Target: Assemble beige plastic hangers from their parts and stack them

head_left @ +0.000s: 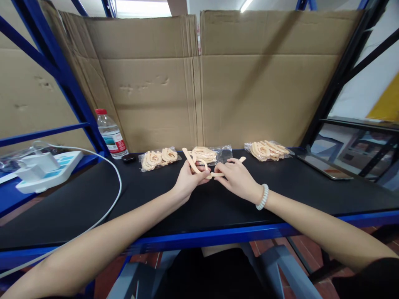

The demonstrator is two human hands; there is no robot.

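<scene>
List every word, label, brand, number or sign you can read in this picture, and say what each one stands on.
No text can be read.
Bottle: its red, white and blue label seems to carry print, too small and blurred to read.
Left packet, middle packet and right packet: no legible lettering.
Power strip: no legible markings.
Cardboard: no legible lettering.

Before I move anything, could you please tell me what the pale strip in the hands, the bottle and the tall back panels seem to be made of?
Pale strip: matte, perhaps rubber or woven elastic, since it bends into smooth curves; texture unclear.
Bottle: probably glossy plastic, being clear with highlights.
Back panels: matte brown cardboard, judging by creases and dents.
</scene>
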